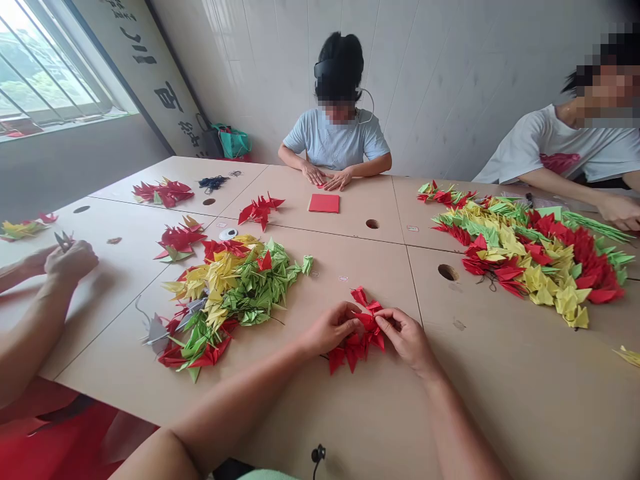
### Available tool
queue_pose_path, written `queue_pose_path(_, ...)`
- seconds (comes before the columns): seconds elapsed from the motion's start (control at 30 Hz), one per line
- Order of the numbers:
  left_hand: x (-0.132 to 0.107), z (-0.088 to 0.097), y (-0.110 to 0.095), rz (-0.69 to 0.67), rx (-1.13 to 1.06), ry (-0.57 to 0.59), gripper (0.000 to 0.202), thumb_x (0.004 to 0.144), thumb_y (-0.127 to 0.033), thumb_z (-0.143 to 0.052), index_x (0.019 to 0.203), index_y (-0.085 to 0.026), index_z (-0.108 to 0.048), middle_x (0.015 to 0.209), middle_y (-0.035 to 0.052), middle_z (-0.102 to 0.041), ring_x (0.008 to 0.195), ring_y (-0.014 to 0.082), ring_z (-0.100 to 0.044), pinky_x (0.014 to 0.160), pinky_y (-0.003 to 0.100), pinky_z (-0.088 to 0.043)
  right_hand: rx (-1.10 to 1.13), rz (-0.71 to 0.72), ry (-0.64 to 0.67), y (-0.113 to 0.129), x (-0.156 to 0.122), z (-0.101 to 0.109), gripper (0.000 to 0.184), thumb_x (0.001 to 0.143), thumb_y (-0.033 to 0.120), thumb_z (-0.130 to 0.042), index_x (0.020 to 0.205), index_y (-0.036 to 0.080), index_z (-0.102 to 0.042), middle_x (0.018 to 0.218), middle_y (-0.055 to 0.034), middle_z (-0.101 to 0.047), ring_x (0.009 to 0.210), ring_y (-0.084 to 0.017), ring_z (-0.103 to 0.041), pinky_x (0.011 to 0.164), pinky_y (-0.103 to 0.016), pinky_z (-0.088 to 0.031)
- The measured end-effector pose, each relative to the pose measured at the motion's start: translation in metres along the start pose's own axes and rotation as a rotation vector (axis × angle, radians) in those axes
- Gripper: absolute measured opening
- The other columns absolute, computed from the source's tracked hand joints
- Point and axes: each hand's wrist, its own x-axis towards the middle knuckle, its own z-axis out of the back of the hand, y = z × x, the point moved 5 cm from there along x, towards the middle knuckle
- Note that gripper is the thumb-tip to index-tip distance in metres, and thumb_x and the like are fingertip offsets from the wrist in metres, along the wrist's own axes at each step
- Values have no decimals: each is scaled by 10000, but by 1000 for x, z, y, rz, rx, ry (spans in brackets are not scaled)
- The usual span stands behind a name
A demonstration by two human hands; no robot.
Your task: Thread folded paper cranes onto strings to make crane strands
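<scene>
Red folded paper cranes point(350, 355) lie bunched on the table point(320, 407) in front of me. My left hand point(336, 328) curls its fingers around the left side of the bunch. From the right, my right hand point(404, 335) pinches a red paper crane point(369, 321) between thumb and fingertips. A dark bit of cord sticks out at the lower left of the bunch. Left of my hands sits a large heap of paper cranes point(265, 287) in yellow, green, red and grey. My fingers hide part of the crane being held.
Rows of strung paper cranes point(530, 247) cover the table's right side. Across from me, a person point(336, 137) presses red paper near a red paper stack point(324, 203). Another person's hand point(73, 257) at left holds scissors point(64, 240). Cable holes point(448, 272) pierce the tabletop.
</scene>
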Motion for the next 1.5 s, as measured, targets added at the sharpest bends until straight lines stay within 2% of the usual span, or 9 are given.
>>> queue_pose_path(0.33, -9, 3, -3, -29, 91, -34, 396, 821, -479, -527, 1048, -155, -518, 858, 46, -617, 747, 131, -580, 688, 264, -469, -118, -3, 28, 4, -1, -1, 266, 818, 425, -511, 836, 184, -622, 861, -61, -656, 787, -190, -596, 727, -300, -462)
queue_pose_path(0.47, -14, -2, -4, -47, 233, 24, 304, 858, -431, -478, 929, -146, -556, 779, 17, -592, 684, 101, -521, 628, 221, -440, -187, -37, 251, 25, -12, -9, 231, 846, 371, -464, 853, 196, -614, 845, -37, -650, 755, -166, -588, 688, -276, -456)
queue_pose_path(0.57, -15, 4, -7, -60, 340, -78, 260, 870, -400, -453, 881, -155, -537, 709, -17, -540, 624, 85, -473, 581, 201, -413, -210, -61, 450, 45, -24, -11, 208, 857, 328, -449, 873, 216, -624, 831, -3, -652, 733, -144, -587, 670, -258, -447)
queue_pose_path(0.7, -19, 9, -18, -111, 507, -196, 292, 865, -396, -464, 1048, -177, -525, 883, 25, -566, 710, 106, -528, 666, 232, -455, -227, -64, 442, 56, -28, 3, 222, 863, 352, -455, 949, 245, -629, 883, 3, -653, 784, -154, -602, 710, -267, -464)
queue_pose_path(0.87, -25, -16, -33, -311, 791, 85, 336, 841, -415, -524, 1102, -216, -594, 1245, 113, -496, 1165, 228, -461, 996, 358, -352, -425, -30, 86, 36, -14, 24, 345, 871, 278, -431, 1204, 281, -521, 1210, -49, -536, 916, -171, -610, 816, -310, -488)
queue_pose_path(1.0, -32, -29, -38, -390, 916, 297, 291, 814, -437, -559, 940, -199, -668, 1220, 117, -529, 1179, 256, -451, 1026, 384, -319, -560, 107, 239, 27, -5, 0, 555, 820, 101, -407, 1319, 342, -433, 1403, -16, -374, 1246, -198, -419, 989, -351, -399)
queue_pose_path(1.2, -55, -23, -49, -236, 725, 481, 269, 861, -395, -505, 917, -169, -641, 978, 94, -636, 958, 184, -583, 891, 301, -424, -406, 134, 296, 40, -23, -13, 420, 804, 88, -410, 1144, 252, -593, 1116, -39, -623, 1031, -174, -566, 894, -326, -456)
queue_pose_path(1.4, -59, -6, -40, -68, 539, 112, 274, 854, -417, -495, 969, -171, -531, 932, 47, -618, 867, 145, -580, 794, 280, -459, -210, 80, 167, 44, -54, -8, 207, 861, 259, -457, 961, 224, -636, 934, -51, -666, 856, -182, -620, 754, -300, -498)
queue_pose_path(1.5, -49, -13, -32, -53, 634, 87, 349, 781, -419, -595, 1026, -183, -518, 1007, 71, -601, 912, 185, -564, 784, 314, -465, -206, 64, 105, 40, -58, -8, 203, 860, 266, -458, 970, 223, -622, 950, -63, -659, 863, -194, -616, 763, -319, -498)
